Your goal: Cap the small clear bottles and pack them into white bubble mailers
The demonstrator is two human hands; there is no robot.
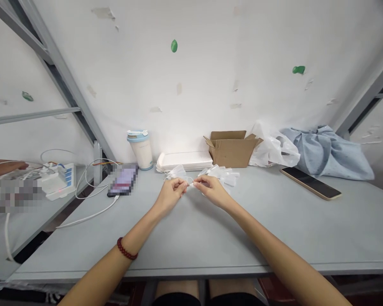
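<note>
Joining two small white parts (pixel 191 184) above the counter (pixel 210 238)

Left hand (pixel 172 191) and right hand (pixel 210 189) pinched shut on them — ends meeting; next calls for straight, steady pressing together.

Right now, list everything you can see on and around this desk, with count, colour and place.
small plastic piece: one, white, pinched between both hands
plastic pieces: a pile, clear white, behind the hands
table: one, grey
cup: one, white with blue lid, back left
foam tray: one, white, by the wall
cardboard box: one, brown, open, back centre
plastic bag: one, white, right of box
cloth: one, light blue, back right
phone: one, dark screen, right
phone on cable: one, left
bracelet: one, dark red, left wrist
left hand: pinching
right hand: pinching
</note>
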